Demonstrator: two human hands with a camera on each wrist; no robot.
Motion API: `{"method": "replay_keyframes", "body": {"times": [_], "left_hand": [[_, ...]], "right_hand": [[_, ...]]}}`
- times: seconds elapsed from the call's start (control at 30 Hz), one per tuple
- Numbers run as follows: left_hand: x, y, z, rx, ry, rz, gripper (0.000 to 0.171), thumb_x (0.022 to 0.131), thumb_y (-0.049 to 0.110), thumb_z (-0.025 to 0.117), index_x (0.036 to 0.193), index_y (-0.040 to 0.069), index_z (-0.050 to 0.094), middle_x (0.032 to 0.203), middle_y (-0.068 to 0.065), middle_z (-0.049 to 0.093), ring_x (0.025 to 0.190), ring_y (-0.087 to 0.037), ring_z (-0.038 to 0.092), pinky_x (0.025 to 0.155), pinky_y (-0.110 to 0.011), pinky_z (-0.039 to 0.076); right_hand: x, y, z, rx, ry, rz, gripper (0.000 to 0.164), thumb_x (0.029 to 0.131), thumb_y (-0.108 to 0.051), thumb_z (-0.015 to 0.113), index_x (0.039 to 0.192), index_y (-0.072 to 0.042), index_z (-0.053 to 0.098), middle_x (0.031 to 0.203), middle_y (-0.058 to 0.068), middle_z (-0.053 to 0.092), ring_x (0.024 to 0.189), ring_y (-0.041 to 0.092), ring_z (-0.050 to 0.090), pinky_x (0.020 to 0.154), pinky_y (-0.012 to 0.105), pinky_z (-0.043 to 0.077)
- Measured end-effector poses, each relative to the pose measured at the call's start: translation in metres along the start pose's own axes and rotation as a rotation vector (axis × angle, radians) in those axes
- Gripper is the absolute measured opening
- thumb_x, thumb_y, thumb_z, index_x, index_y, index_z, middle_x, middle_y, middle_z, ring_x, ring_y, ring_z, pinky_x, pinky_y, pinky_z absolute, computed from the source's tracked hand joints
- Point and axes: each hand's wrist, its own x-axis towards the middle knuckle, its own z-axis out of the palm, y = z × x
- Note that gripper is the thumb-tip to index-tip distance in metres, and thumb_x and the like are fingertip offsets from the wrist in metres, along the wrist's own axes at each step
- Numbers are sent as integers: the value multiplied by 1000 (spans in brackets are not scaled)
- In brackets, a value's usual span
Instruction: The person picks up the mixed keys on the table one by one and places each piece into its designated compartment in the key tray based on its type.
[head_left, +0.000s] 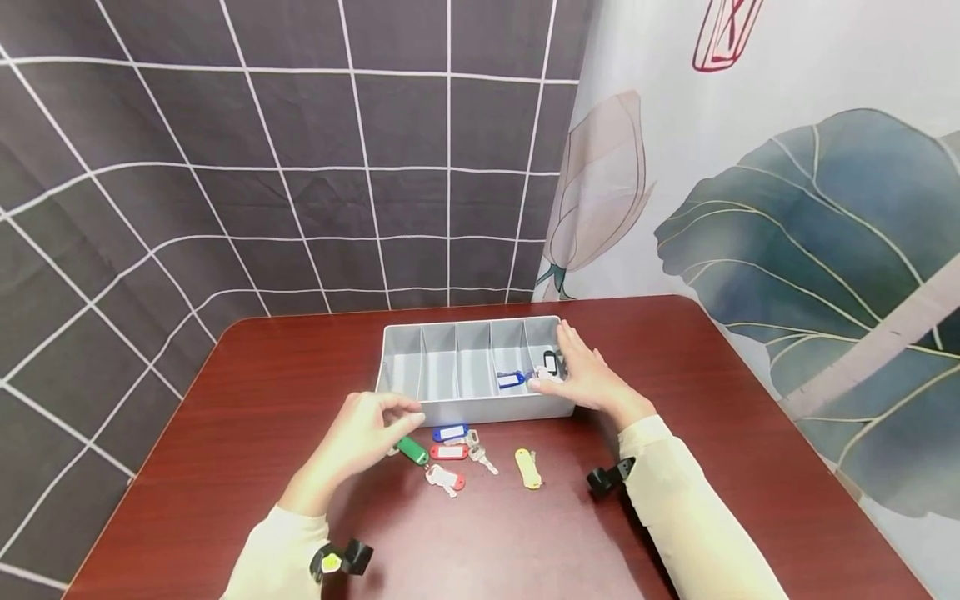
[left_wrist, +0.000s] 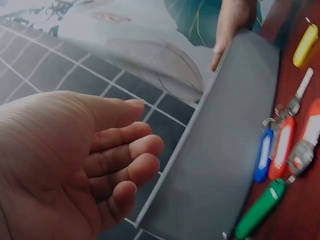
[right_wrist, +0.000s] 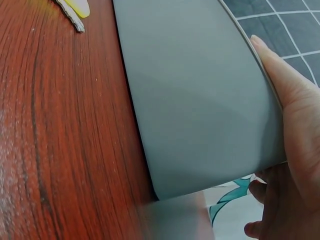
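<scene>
A grey divided tray [head_left: 461, 412] stands on the table. My right hand [head_left: 596, 379] holds its right front corner, thumb along the front rim, other fingers over the end wall. In the right wrist view the thumb [right_wrist: 270, 62] lies along that rim. My left hand [head_left: 365, 429] hovers by the tray's left front corner, fingers loosely bent and holding nothing. Just below its fingertips lies a green key tag [head_left: 413, 451]. Beside that lie a blue key tag [head_left: 450, 432] and two red key tags [head_left: 449, 452] with keys. A yellow key tag [head_left: 528, 469] lies farther right.
Inside the tray, a blue key tag [head_left: 511, 380] lies in the compartment second from the right. A black key tag [head_left: 551, 362] is in the rightmost one, partly behind my right hand. A dark grid curtain [head_left: 300, 200] hangs behind the red-brown table [head_left: 480, 542].
</scene>
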Motion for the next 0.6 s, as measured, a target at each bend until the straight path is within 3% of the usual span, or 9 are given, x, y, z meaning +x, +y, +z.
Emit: {"method": "replay_keyframes", "body": {"times": [0.17,0.6], "left_hand": [[-5,-11,8,19,35,-18,17,82,20,77,96,11,76,81,5,72,64,-3,61,57,-23,48],[-3,-28,20,61,70,-50,17,80,18,78,95,10,76,75,5,70,61,-5,57,56,-25,46]], "right_hand": [[-1,1,2,10,-5,1,118,74,-71,64,154,-7,4,161,9,1,147,26,3,110,63,8],[0,-2,-1,10,-19,4,118,75,-70,64,154,-7,2,161,9,-1,147,26,2,110,63,7]]}}
